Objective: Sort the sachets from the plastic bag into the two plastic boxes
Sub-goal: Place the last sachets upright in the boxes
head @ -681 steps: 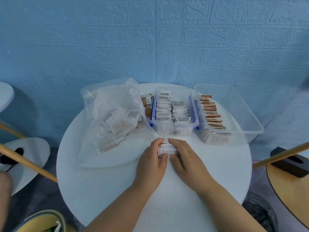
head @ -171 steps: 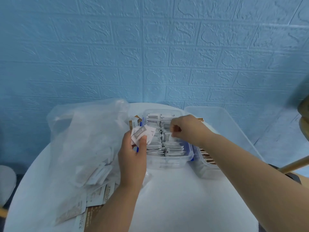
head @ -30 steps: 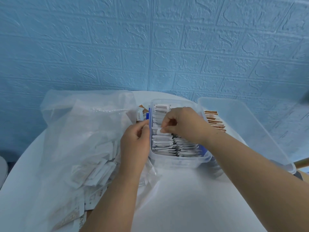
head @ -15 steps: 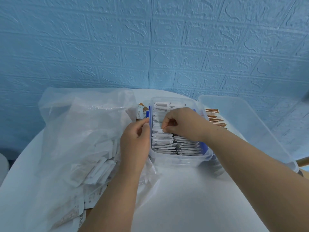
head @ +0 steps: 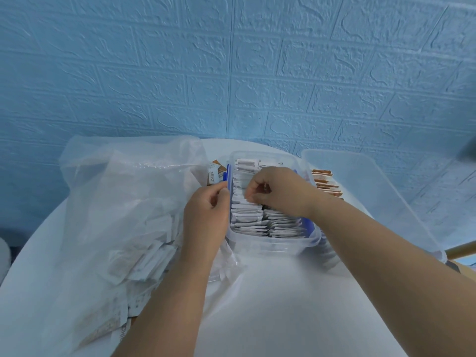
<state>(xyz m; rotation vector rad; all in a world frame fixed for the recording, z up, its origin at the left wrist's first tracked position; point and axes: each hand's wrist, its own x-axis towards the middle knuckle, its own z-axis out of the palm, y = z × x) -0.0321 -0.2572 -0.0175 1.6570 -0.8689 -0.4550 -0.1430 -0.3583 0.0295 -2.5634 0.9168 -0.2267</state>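
A clear plastic box (head: 273, 247) with blue clips stands mid-table, packed with rows of white sachets (head: 247, 217). My right hand (head: 278, 191) reaches into it from the right, fingers curled and pinching a white sachet in the left row. My left hand (head: 206, 215) rests against the box's left wall, fingers loosely curled by the blue clip. A larger clear box (head: 381, 199) to the right holds brown sachets (head: 327, 184). The crumpled plastic bag (head: 123, 202) lies to the left with several sachets inside.
The round white table (head: 270, 310) stands against a blue brick-textured wall (head: 231, 73). A few loose sachets (head: 215, 173) lie behind the bag, beside the small box. A wooden bar (head: 461, 249) shows at the right edge.
My right hand has shifted slightly within the left row of white sachets. My left hand stays at the box's left wall.
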